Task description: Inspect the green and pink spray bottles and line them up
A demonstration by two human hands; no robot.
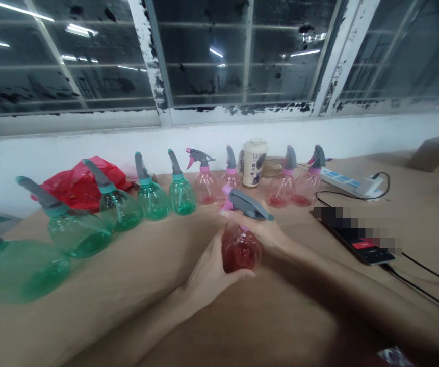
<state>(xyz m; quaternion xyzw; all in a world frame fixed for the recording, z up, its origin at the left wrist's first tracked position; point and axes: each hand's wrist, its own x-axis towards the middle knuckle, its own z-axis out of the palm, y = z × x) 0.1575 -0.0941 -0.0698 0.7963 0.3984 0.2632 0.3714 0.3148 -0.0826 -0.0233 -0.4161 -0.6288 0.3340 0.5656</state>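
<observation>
A clear pink spray bottle [241, 250] with a grey and pink trigger head is held in front of me. My left hand [213, 270] wraps round its lower body, thumb along the near side. At the neck, just under the spray head, my right hand [263, 229] is closed; its fingers are partly hidden behind the bottle. Reddish colour shows in the bottom of the bottle. Beyond it stand several more pink spray bottles [205, 187], and a row of green spray bottles [153, 200] curves towards me on the left.
A red plastic bag [85, 178] lies behind the green bottles. A lidded paper cup [254, 163] stands among the pink ones. To the right are a white power strip [345, 182], a cabled phone [353, 237] and cardboard [431, 153]. A wall with windows bounds the wooden table [158, 270].
</observation>
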